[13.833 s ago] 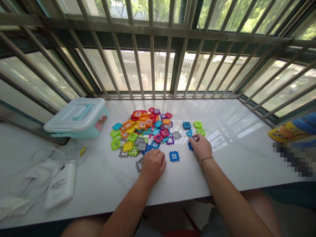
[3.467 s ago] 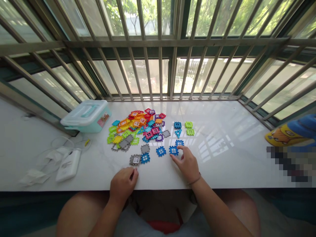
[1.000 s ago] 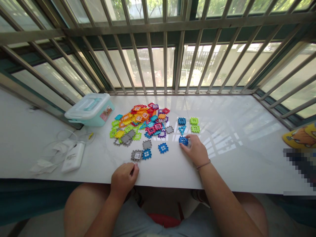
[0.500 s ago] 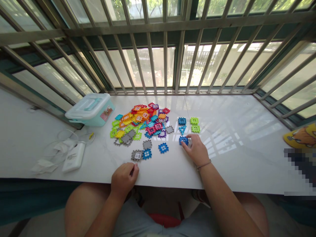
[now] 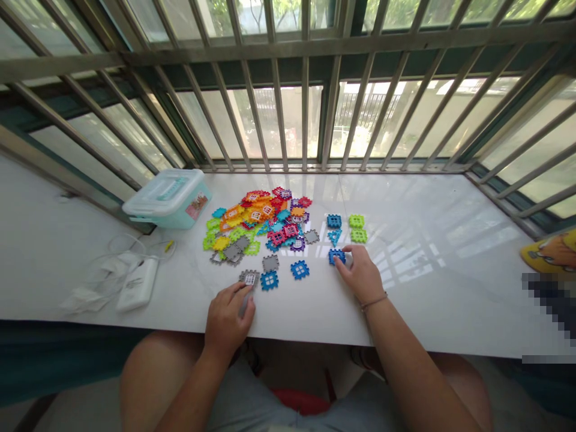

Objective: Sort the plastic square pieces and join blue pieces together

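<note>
My right hand has thumb and fingertips closed on the edges of a blue interlocking tile lying on the table. Just beyond it are a blue triangular tile, a dark blue square tile and two green tiles. My left hand is open, its fingertips at the near edge of a grey window tile. Beside that tile lie a blue window tile and a plain grey tile. Another blue window tile rests between my hands.
A heap of multicoloured tiles covers the table's middle left. Behind it stands a lidded light-teal box. A white power bank with cables sits at left, a yellow printed object at right. Metal window bars bound the far edge.
My left hand has opened from a loose fist and reached forward to the grey window tile. My right hand stays on the blue tile. The view has shifted slightly.
</note>
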Motion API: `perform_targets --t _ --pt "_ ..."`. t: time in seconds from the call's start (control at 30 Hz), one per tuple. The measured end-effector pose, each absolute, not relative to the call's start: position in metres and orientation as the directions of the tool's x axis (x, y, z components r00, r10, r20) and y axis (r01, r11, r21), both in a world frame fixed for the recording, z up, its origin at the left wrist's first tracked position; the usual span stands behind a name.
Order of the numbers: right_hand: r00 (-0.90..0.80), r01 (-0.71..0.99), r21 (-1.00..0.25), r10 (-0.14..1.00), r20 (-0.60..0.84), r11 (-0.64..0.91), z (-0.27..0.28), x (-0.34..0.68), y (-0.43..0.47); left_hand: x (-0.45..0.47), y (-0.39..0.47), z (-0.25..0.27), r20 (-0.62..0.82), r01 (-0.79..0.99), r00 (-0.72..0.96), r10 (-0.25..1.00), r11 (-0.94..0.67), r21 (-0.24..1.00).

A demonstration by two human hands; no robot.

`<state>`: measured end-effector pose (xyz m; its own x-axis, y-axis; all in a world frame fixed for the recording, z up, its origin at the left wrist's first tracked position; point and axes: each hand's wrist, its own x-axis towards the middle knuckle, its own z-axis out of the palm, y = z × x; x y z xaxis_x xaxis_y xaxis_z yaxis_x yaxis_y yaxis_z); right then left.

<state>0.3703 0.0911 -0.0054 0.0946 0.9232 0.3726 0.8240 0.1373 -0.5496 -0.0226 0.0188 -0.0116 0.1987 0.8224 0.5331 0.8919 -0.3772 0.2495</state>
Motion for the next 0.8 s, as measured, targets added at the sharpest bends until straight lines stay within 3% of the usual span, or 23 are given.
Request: perform_targets --t 0.2,0.33,0.43,0.53,0.8 --pt "0.07 0.833 -0.517 0.889 0.452 0.197 0.001 0.368 0.088 -0.02 0.015 -0.011 0.579 0.918 0.131 0.805 -0.319 0.235" --pt "-0.156 0.815 -0.419 0.849 0.505 0.4 0.009 0.346 0.073 -0.022 0.011 -0.009 0.578 0.884 0.239 0.78 -0.421 0.202" --pt "-0.465 0.75 -0.317 0.803 0.372 0.581 0.009 0.32 0.062 -0.024 0.01 -0.008 0.556 0.864 0.285 0.781 -0.46 0.204" --pt "-0.616 0.718 -0.256 0.763 0.198 0.647 0.006 0.299 0.057 -0.024 0.01 -0.007 0.549 0.85 0.292 0.783 -0.476 0.227" --pt "-0.497 0.804 -0.287 0.853 0.157 0.521 0.01 0.299 0.061 -0.025 0.006 -0.008 0.507 0.807 0.319 0.801 -0.51 0.298"
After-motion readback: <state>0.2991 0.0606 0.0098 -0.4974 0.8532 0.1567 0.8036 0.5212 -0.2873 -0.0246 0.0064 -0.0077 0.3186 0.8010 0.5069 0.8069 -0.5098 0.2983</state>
